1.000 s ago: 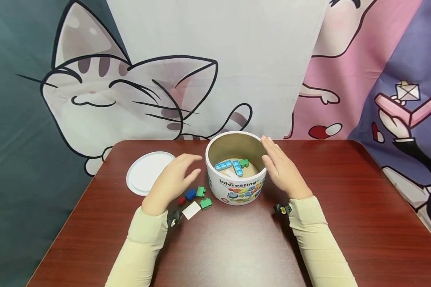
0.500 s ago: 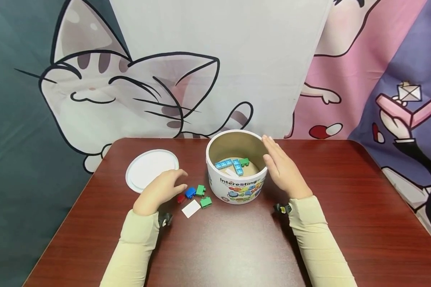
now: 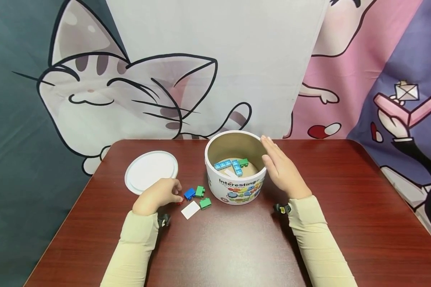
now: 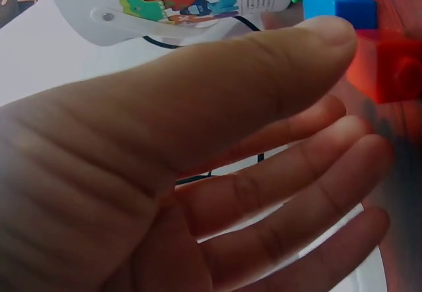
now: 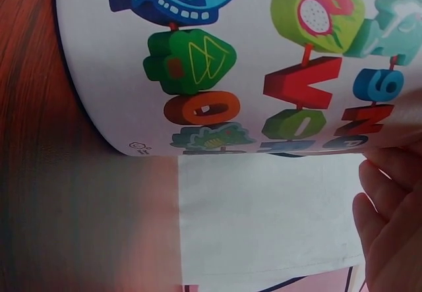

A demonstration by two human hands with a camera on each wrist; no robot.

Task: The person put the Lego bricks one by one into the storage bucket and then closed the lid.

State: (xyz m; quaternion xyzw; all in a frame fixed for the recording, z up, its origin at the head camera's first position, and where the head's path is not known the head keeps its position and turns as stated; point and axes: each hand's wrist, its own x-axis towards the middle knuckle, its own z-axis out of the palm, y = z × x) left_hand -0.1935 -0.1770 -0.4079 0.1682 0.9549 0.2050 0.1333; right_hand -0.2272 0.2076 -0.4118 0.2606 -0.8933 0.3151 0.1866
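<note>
1. Left grip (image 3: 159,196): fingers loosely curved, tips at the red block (image 4: 386,61). Gap between thumb and fingers; I see nothing pinched in it. Can't confirm contact.
2. Right grip (image 3: 285,172): fingers straight along the side of the white tub (image 3: 237,195), apparently touching, wrapped round nothing.
3. Location: red block is on the desk (image 3: 251,247), left of the white tub in the head view, just beside the blue block (image 3: 189,194).
4. Handling, my guess: light, stiff plastic, not fragile. Smooth faces; could skid if I nudge it.
5. Hold: I'd pinch two opposite flat faces, thumb against fingertips. Avoid the face with the round peg. Blue block crowds one side, so light force.
</note>
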